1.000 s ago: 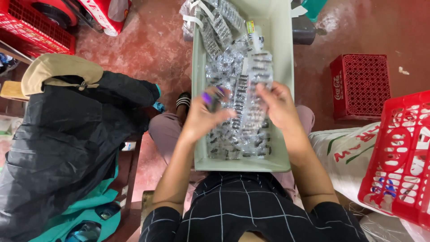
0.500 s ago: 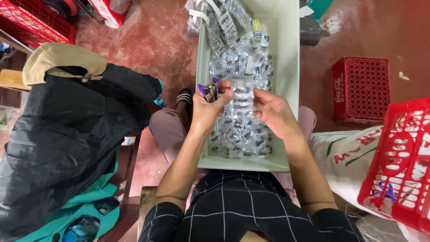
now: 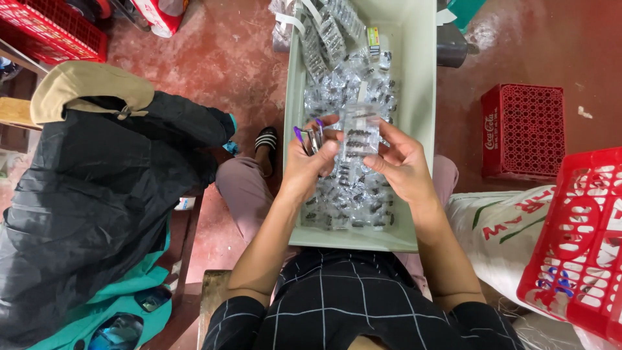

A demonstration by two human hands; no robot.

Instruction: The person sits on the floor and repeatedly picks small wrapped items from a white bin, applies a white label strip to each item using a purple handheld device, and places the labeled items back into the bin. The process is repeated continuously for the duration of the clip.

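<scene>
Head cam, looking straight down at my lap. Pale green tray (image 3: 424, 97) rests across my knees, long side running away from me, loaded with small clear packets (image 3: 350, 194) holding dark parts.

My left hand (image 3: 308, 165) is over the tray's left half, fingers curled narrow around a purple-handled tool (image 3: 310, 137) whose metal tips poke up past the knuckles. Thumb of that hand presses the lower left edge of a clear packet strip (image 3: 359, 133).

My right hand (image 3: 402, 165) is over the tray's middle-right, fingers half-curled, thumb and forefinger pinching the same strip from its right side. So the strip is held between both hands, lifted just above the pile, roughly upright toward the camera.

More packet strips (image 3: 330, 32) lie at the tray's far end, some spilling over the left rim.

Around me: black jacket (image 3: 97, 194) on the left, 1 red crate (image 3: 525, 129) on the floor to the right, another red crate (image 3: 583, 240) near my right elbow, white sack (image 3: 499, 227) beside it.
</scene>
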